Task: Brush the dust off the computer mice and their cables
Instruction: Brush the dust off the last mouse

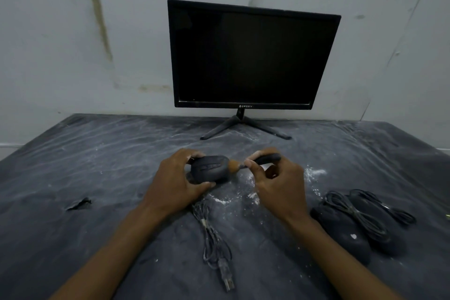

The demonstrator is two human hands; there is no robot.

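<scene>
Head view: brush on the held mouse, two more mice waiting at right

Head camera gives me a stained pale wall (73, 44) across the back, and below it a dark table (73, 165) under a wrinkled covering streaked with white dust. I see a black monitor (253, 56) with its screen dark, standing at the far edge on a splayed stand, close against the wall.

At the right side of the table I make out two black mice (350, 234) lying side by side and touching, with their bundled cables (365, 214) draped on top of them.

Both forearms reach in from the bottom edge. My left hand (175, 185) grips a black mouse (209, 169) near the middle of the table, fingers curled round its far side and thumb along the near side; I cannot tell whether the mouse is lifted or resting on the surface. Its cable (214, 238) trails toward me in a loose bundle and ends in a USB plug (227, 280) lying flat.

My right hand (280, 187) pinches a small brush (255, 162) between thumb and fingertips, the dark handle pointing right, the other fingers loosely curled. Its tan bristles touch the right side of the held mouse.

White dust (243, 196) lies in small clumps just below and between the hands. A small tear (79, 203) shows in the covering at left.
</scene>
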